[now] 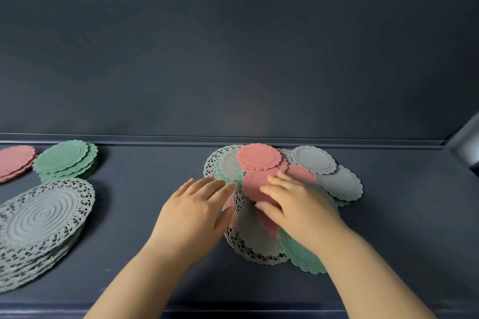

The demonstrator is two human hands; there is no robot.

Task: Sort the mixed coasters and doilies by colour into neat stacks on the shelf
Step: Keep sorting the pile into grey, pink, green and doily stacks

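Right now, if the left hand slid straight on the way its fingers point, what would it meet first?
Probably the mixed pile: the left hand points up-right at the green coaster on its near edge, though depth is unclear.

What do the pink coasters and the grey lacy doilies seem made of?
Pink coasters: likely moulded silicone or soft plastic, matte; fine ridges, scalloped rim. Grey doilies: probably the same, matte; raised spiral, openwork lace border, though crochet cannot be excluded.
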